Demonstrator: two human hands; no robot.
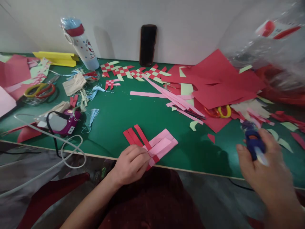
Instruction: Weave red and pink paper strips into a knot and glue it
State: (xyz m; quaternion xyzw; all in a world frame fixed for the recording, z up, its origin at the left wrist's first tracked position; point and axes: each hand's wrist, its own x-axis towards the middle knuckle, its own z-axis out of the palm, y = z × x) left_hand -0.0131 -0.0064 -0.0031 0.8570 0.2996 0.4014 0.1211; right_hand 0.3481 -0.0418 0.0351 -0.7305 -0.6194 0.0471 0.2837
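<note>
My left hand (pixel 132 162) is closed on the lower left part of a woven paper piece (pixel 164 144) at the table's front edge. Red and pink paper strips cross in the piece, and their loose ends fan out upward. Over at the right, my right hand (pixel 267 171) has its thumb and fingers round a dark blue plastic tool (pixel 254 144) with a whitish end. Motion blurs that hand, and the tool's exact kind cannot be made out.
Finished red-and-green woven pieces (pixel 138 73) lie along the back. Pink strips (pixel 176 100), red sheets (pixel 214 86) and scraps cover the right. A bottle (pixel 82 46), phone (pixel 147 44), scissors (pixel 39 90), blue tassels (pixel 93 117) and a corded purple device (pixel 69 121) stand or lie about.
</note>
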